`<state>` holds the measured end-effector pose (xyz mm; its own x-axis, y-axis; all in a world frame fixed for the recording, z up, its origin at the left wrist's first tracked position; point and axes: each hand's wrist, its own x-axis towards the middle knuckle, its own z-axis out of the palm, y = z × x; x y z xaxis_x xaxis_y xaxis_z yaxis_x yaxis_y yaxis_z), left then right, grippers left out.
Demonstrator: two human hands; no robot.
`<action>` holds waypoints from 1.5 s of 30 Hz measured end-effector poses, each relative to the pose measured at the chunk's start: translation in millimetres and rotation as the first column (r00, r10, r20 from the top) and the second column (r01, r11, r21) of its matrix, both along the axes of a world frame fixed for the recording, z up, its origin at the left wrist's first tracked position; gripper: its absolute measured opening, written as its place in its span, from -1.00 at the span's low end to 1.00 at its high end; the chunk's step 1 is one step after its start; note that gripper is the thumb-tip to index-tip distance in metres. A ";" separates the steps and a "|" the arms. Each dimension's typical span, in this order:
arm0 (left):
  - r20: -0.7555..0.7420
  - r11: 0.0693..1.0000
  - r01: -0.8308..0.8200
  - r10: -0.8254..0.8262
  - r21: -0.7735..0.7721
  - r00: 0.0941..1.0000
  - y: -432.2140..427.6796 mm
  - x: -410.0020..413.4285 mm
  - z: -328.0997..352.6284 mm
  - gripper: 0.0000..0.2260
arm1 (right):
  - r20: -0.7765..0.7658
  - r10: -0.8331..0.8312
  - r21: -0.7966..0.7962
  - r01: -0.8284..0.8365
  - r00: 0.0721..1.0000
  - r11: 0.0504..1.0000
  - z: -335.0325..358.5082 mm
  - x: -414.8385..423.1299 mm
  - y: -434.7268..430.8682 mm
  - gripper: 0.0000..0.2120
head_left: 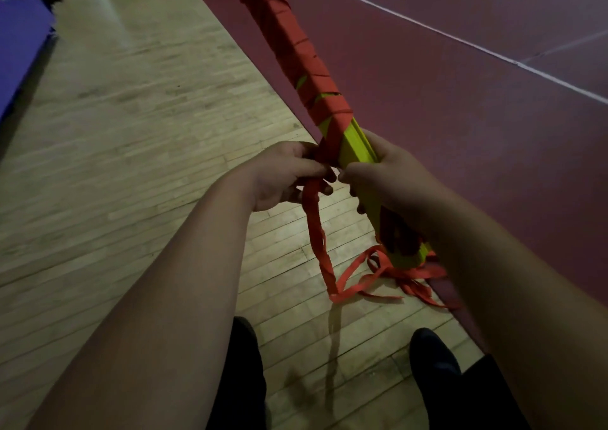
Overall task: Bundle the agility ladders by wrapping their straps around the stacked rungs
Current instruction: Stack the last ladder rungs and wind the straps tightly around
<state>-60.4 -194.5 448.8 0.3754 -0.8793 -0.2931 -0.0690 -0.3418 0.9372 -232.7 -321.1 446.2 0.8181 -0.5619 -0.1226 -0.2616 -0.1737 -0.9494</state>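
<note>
A dark shoe (431,354) is standing at the bottom edge on the wood floor (148,117); just beyond it the loose strap (316,225) is lying in red loops around the low end of the rungs (357,146), and whether that end is touching the floor I cannot tell. The strap is rising from the loops to the left hand (283,173), which is pinching it between thumb and curled fingers right beside the stack, likely keeping tension so the last turn is not slackening; the right hand (385,173) is curling its fingers around the bare yellow-green rungs, probably steadying the stack and tilting it away from the body so the strap is getting room to pass round. Beyond the hands the coils (296,44) are already covering most of the stack, running up out of view; only the near stretch is waiting to be wrapped. Farther off a red court (460,100) with a white line (460,39) is lying to the right, a blue mat (19,34) to the left.
</note>
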 end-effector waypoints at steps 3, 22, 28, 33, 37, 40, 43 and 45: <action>-0.077 0.999 -0.039 0.039 0.003 0.996 0.0 -0.3 -0.8 -0.81 | -0.019 -0.016 -0.018 0.016 1.000 1.000 -5.8 -2.6 -3.7 -0.32; -0.198 0.873 -0.458 0.425 -0.168 0.883 -30.1 -22.2 -1.6 -0.59 | -0.005 -0.127 -0.296 0.119 0.992 0.948 -36.0 7.7 20.5 -0.36; -0.214 0.870 -0.461 0.424 -0.172 0.880 -31.9 -17.1 -2.5 -0.60 | -0.021 -0.108 -0.305 0.096 0.994 0.948 -36.7 8.2 17.6 -0.37; -0.181 0.883 -0.420 0.387 -0.212 0.904 -31.8 -8.0 -3.1 -0.59 | -0.048 -0.056 -0.263 0.041 0.997 0.964 -35.4 9.0 12.9 -0.39; -0.036 0.928 -0.317 0.317 -0.196 0.948 -23.3 -3.9 -0.2 -0.64 | -0.033 0.005 0.053 -0.003 0.999 0.999 -21.2 9.1 -4.1 -0.41; 0.059 0.979 -0.149 0.158 -0.138 0.986 -18.2 -12.2 3.4 -0.72 | 0.079 -0.123 0.099 0.115 0.989 0.988 -12.6 6.2 -18.3 -0.28; 0.099 0.998 0.009 -0.004 -0.057 0.995 -20.5 -30.5 2.3 -0.78 | 0.230 -0.166 0.313 0.089 0.959 0.946 -9.9 1.6 -23.8 -0.43; 0.143 0.998 0.066 -0.065 -0.002 0.988 -24.5 -45.1 -0.3 -0.75 | 0.272 -0.258 0.484 0.100 0.927 0.869 -11.0 2.4 -24.4 -0.57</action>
<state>-105.5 -219.0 448.4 0.3547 -0.9051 -0.2347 -0.2240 -0.3259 0.9185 -230.3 -345.4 435.2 0.7464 -0.6480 -0.1518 0.0832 0.3171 -0.9447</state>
